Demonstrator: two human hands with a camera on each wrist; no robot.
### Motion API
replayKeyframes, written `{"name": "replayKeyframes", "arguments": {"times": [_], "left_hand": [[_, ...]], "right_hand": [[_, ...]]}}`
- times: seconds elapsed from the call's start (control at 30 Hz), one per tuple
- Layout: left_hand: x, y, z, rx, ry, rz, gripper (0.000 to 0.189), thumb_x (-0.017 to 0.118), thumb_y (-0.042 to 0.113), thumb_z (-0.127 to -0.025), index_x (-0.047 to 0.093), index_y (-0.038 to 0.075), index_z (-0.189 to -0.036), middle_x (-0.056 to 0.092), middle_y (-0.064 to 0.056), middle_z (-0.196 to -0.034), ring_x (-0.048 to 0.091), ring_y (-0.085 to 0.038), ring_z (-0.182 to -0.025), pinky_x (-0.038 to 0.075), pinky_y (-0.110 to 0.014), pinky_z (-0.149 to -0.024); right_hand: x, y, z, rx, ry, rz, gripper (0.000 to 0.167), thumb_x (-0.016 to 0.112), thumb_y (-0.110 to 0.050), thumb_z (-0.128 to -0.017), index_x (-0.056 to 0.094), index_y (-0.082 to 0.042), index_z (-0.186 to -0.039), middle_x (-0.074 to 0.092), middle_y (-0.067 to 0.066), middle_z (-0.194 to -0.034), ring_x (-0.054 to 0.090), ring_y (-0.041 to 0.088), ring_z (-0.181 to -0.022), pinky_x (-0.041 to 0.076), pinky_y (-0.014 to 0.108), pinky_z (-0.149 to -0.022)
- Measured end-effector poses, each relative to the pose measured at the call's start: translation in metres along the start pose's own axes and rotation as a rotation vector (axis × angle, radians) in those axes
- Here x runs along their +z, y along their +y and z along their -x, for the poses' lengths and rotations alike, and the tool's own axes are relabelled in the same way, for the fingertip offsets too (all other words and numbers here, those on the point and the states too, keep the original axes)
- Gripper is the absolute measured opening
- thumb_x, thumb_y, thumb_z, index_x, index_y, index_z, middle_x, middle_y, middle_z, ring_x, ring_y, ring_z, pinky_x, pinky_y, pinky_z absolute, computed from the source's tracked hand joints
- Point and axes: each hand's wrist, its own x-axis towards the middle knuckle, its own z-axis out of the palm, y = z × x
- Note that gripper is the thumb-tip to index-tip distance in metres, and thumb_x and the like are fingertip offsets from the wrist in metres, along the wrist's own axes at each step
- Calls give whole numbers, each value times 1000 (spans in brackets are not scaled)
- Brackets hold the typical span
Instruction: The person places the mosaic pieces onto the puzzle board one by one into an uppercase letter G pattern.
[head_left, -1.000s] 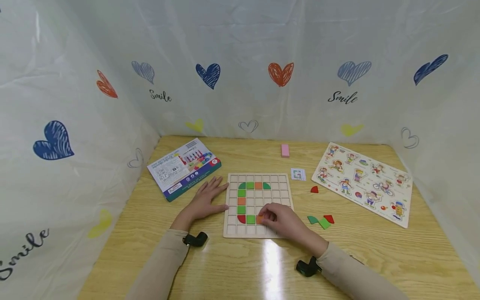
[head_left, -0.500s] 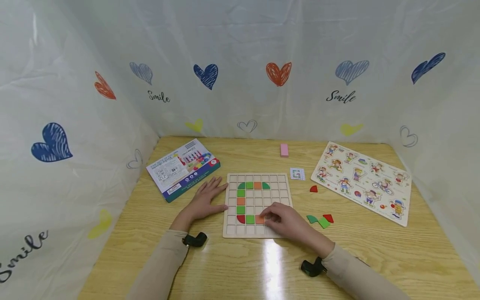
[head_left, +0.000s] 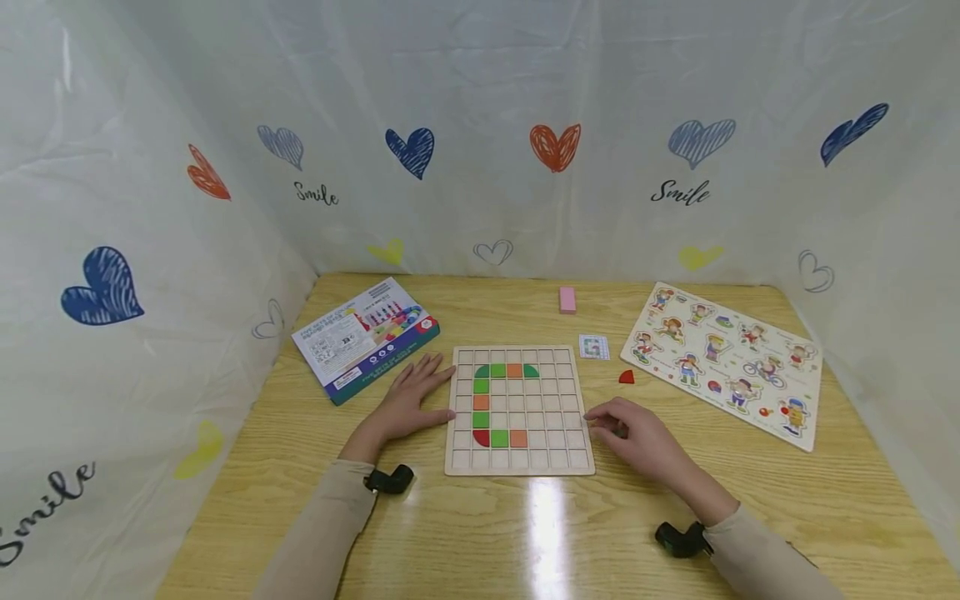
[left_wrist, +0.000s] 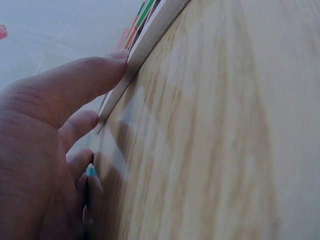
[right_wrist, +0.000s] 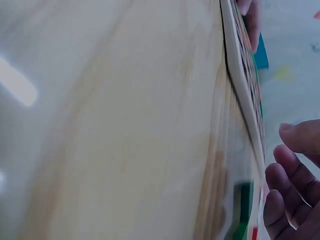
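A wooden grid board (head_left: 555, 404) lies mid-table, with green, orange and red tiles set in a C-like line. At the end of the bottom row sits an orange tile (head_left: 518, 438). My left hand (head_left: 408, 400) rests at the board's left edge; the left wrist view shows its thumb (left_wrist: 92, 80) touching the board's side. Just off the right edge is my right hand (head_left: 637, 437), fingers loosely bent, holding nothing visible. It hides the loose pieces there in the head view; a green piece (right_wrist: 245, 205) shows below the fingers in the right wrist view.
A printed box (head_left: 367, 337) lies left of the board. Behind stand a pink block (head_left: 567, 300) and a small pattern card (head_left: 594, 347). A red quarter-circle piece (head_left: 626, 377) lies to the right, near a picture puzzle board (head_left: 727, 367). White curtains surround the table.
My right hand has let go of the orange tile and moved right, off the board, over the loose green and red pieces. My left hand stays at the board's edge.
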Motion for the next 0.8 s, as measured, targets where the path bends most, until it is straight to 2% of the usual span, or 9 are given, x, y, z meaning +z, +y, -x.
{"name": "replayKeyframes", "arguments": {"times": [0.17,0.3,0.43,0.53,0.8], "left_hand": [[0,0,0,2,-5,-3,84,69,52,-93,32,22,-162,10,-7,-171,0,-27,-157,-2,-49,-125],[0,-1,1,12,2,-4,84,70,51,-93,32,21,-162,11,-8,-171,0,-28,-157,-2,-49,-125],[-1,-1,0,9,0,-11,84,69,51,-92,32,21,-161,11,-8,-171,0,-28,-157,-2,-49,-125],[-1,-1,0,4,-1,-12,84,70,52,-92,33,21,-161,12,-8,-171,1,-28,-157,-2,-49,-125],[-1,0,0,5,-2,-3,84,70,51,-92,33,20,-161,12,-8,-171,0,-28,-157,-2,-49,-125]], "right_hand": [[-16,19,14,31,54,39,18,73,-11,-95,75,-14,-112,66,-10,-95,57,3,-79,50,26,-66],[-28,29,21,64,80,85,18,74,-12,-94,75,-12,-112,67,-7,-96,60,8,-82,50,29,-67],[-31,36,24,55,65,139,21,76,-16,-92,76,-12,-113,69,0,-103,63,21,-97,52,42,-81],[-28,38,24,34,33,155,23,78,-21,-92,77,-14,-114,69,2,-111,60,28,-106,49,51,-90],[-24,28,19,-4,1,183,12,78,-25,-92,77,-22,-104,69,-5,-104,59,21,-98,50,44,-82]]}}
